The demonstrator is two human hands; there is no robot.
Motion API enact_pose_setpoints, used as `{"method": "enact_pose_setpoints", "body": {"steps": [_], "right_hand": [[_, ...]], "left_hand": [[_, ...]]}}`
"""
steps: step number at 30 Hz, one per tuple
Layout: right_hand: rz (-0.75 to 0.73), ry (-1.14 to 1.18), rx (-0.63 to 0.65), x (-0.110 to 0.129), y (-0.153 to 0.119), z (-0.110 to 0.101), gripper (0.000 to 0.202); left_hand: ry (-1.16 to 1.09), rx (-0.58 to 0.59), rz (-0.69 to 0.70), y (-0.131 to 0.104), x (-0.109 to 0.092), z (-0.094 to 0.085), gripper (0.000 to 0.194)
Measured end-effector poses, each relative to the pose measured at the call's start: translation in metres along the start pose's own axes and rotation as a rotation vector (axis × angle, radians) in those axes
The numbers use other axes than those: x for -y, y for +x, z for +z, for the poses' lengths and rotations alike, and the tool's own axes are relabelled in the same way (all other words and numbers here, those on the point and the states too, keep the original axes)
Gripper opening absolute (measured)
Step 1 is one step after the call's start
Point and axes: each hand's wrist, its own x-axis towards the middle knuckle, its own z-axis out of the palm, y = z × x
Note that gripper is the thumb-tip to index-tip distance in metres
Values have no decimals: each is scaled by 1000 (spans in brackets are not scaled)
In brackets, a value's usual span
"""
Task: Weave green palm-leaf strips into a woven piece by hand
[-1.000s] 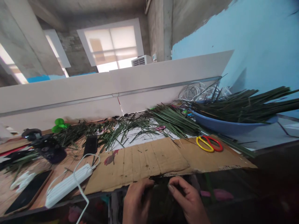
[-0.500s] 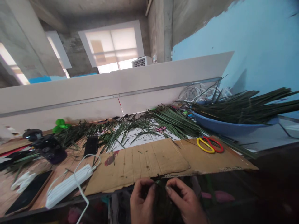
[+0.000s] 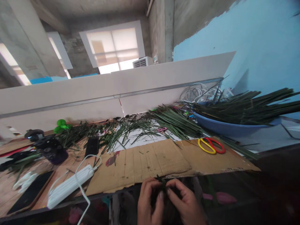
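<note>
Just in front of the cardboard's near edge, my left hand and my right hand are close together, fingertips almost meeting. A dark green leaf strip pokes up between them, and both hands pinch it. Most of the piece is lost in the shadow below the table edge, so its shape cannot be made out. Beyond the hands lies the flat brown cardboard with small green scraps on it. Scissors with one yellow and one red handle rest on its right part.
Behind the cardboard lie cut green leaf strips and a pink clip. A blue basin of long leaves stands right. At left are a white power strip with its cable, a phone, a dark tablet and a dark jar.
My left hand has moved right, toward my right hand, and the gap between them has narrowed. The tip of the leaf strip now stands higher between the fingers.
</note>
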Motion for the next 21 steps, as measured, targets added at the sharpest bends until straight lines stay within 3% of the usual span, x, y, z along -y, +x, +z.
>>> {"method": "enact_pose_setpoints", "body": {"steps": [7,14,21], "right_hand": [[-34,-58,-5,1,-1,4,30],[-31,-33,-67,0,-2,11,36],[-5,-17,-19,-1,-3,9,39]], "left_hand": [[105,-48,-124,-2,2,3,20],[-12,-99,-148,-3,-2,5,24],[-58,-74,-174,1,-5,-2,29]]}}
